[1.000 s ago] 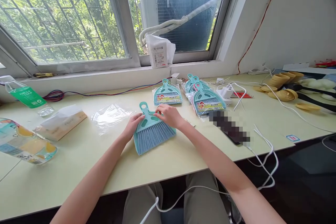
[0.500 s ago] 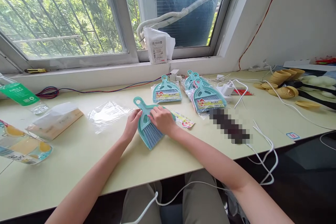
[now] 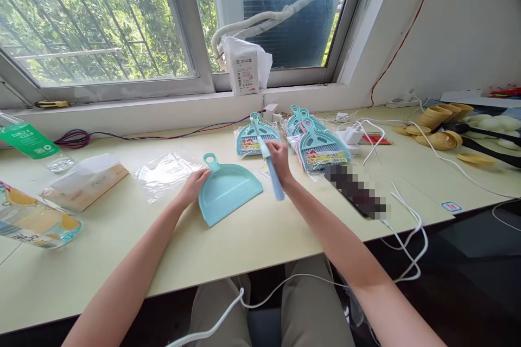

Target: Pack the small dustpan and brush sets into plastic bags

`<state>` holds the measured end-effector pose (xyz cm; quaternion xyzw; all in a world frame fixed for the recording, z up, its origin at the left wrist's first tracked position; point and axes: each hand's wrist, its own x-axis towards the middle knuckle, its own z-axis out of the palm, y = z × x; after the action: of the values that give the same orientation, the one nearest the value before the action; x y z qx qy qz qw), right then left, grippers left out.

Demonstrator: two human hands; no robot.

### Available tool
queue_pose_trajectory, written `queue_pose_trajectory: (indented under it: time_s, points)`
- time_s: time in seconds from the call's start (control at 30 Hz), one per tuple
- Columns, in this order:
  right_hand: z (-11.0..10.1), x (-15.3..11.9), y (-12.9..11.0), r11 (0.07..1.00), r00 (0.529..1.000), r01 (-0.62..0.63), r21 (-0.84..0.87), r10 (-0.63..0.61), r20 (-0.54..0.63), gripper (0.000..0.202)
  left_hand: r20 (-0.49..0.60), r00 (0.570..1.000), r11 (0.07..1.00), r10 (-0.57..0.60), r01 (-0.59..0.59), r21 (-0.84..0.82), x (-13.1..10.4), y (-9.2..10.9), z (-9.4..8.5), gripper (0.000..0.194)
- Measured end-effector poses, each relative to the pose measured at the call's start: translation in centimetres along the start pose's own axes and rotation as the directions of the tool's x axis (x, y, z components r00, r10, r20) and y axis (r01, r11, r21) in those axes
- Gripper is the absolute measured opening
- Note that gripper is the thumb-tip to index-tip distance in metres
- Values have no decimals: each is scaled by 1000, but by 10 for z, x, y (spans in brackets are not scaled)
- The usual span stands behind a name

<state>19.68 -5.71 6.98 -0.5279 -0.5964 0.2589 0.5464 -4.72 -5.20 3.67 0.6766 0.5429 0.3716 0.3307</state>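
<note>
A mint-green dustpan [image 3: 228, 191] lies on the table in front of me. My left hand [image 3: 192, 188] grips its left edge near the ring handle, thumb on top. To its right, my right hand [image 3: 280, 159] holds a small hand brush [image 3: 273, 174], turned edge-on with its blue bristles pointing down. Brush and dustpan are apart. A printed card [image 3: 265, 171] lies partly hidden behind the brush. Behind it is a bagged dustpan-and-brush set [image 3: 248, 140], and several more bagged sets [image 3: 323, 146] are stacked to the right.
Crumpled clear plastic [image 3: 165, 174] lies left of the dustpan, with a tissue pack [image 3: 95, 184] and bottles [image 3: 36, 222] beyond. On the right are a blurred-out phone [image 3: 358, 195], white cables [image 3: 411, 227], a charger [image 3: 350, 138] and yellow cups [image 3: 437, 119]. The table's front edge [image 3: 244, 274] is near my lap.
The brush has come off the dustpan and moved right in my right hand, now turned edge-on. The dustpan's inside is uncovered, and my left hand still holds it.
</note>
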Motion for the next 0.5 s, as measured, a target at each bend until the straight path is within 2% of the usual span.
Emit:
queue_pose_trajectory:
  time_s: [0.03, 0.07, 0.13, 0.2, 0.27, 0.33, 0.4, 0.47, 0.5]
  points:
    - [-9, 5, 0, 980, 998, 50, -191, -56, -28, 43, 3, 1000, 999, 3, -3, 40, 2, -4, -4, 38]
    - [-17, 10, 2, 924, 996, 81, -373, -91, -9, 40, 1, 1000, 995, 13, -13, 95, 3, -7, -8, 38]
    - [-26, 15, 10, 745, 991, 129, -654, -82, 103, 34, -22, 999, 969, 48, -41, 244, 5, -11, -13, 40]
    - [-26, 16, 20, 600, 979, 161, -784, 6, 205, 28, -69, 995, 917, 71, -38, 398, 5, -13, -15, 40]
    - [-22, 15, 28, 531, 964, 180, -828, 74, 257, 24, -129, 989, 856, 71, 6, 517, 6, -16, -18, 38]
    - [-18, 11, 25, 515, 956, 186, -837, 100, 274, 22, -173, 983, 804, 63, 53, 592, 6, -19, -20, 35]
    - [-19, 4, 5, 530, 965, 174, -830, 76, 251, 21, -181, 982, 782, 60, 66, 620, 7, -21, -23, 35]
    - [-26, -10, -29, 607, 977, 179, -774, -19, 211, 22, -184, 981, 778, 63, 67, 624, 6, -20, -25, 37]
    - [-30, -21, -47, 684, 973, 222, -695, -109, 204, 23, -191, 980, 776, 63, 72, 626, 5, -19, -25, 37]
